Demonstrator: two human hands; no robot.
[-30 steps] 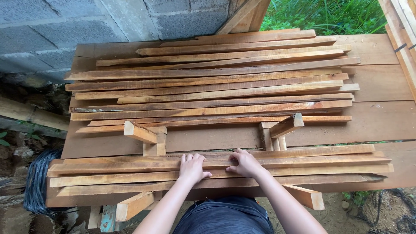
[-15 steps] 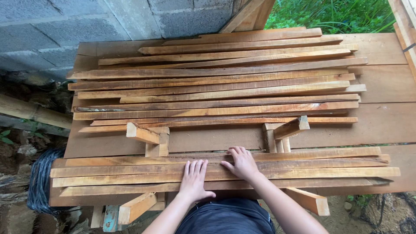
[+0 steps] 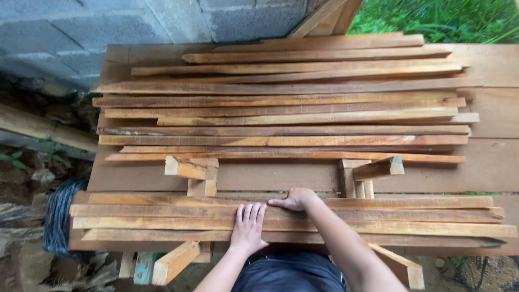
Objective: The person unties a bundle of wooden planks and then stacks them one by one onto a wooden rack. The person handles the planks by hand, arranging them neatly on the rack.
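Observation:
A near stack of long reddish wooden slats [image 3: 411, 219] lies across a wooden workbench [image 3: 497, 162]. My left hand [image 3: 248, 227] rests flat, fingers together, on top of the near slats. My right hand [image 3: 294, 199] lies just to its right, curled over the far edge of the top slat, fingers pointing left. A larger pile of similar slats [image 3: 281, 103] covers the far half of the bench. Between the two piles stand short wooden blocks, one set on the left [image 3: 193, 172] and one on the right [image 3: 367, 172].
A grey block wall [image 3: 124, 21] runs behind the bench, with green grass [image 3: 438, 16] at the top right. A dark coil of wire [image 3: 58, 216] sits on the ground at the left, beside a log [image 3: 43, 130]. Offcuts [image 3: 173, 262] stick out under the near edge.
The view has shifted slightly. My left hand has drawn its fingers together on the slats, and my right hand has curled over the far edge of the top slat.

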